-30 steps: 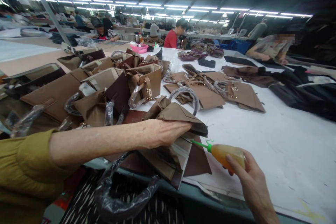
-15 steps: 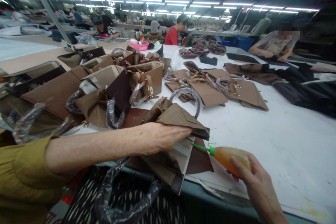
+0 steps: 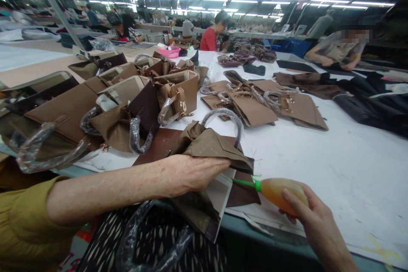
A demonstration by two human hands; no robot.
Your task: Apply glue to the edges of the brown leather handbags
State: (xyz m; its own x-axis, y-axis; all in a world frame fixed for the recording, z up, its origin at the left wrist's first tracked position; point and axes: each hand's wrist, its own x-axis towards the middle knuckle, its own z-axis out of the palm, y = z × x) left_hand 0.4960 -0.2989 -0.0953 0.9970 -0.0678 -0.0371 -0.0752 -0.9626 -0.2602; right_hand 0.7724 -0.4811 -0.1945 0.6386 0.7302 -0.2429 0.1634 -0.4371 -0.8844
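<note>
My left hand (image 3: 194, 171) grips the folded brown flap of a partly made handbag (image 3: 213, 146) that lies at the near edge of the white table (image 3: 318, 165). The bag's plastic-wrapped handle (image 3: 228, 117) arches above it. My right hand (image 3: 314, 221) is wrapped round a small amber squeeze bottle (image 3: 280, 190). Its green nozzle (image 3: 244, 183) points left and its tip reaches just under the lifted flap, at the bag's pale inner panel.
Many brown handbags with wrapped handles (image 3: 143, 93) crowd the table's left side. Flat brown bag pieces (image 3: 264, 104) lie in the middle, dark leather pieces (image 3: 366, 102) at the right. Other people sit at tables further back, one in a red shirt (image 3: 208, 39).
The view has tilted slightly and the bag sits a little lower in the picture. Both hands keep their hold; the bottle's nozzle has stayed at the flap's edge.
</note>
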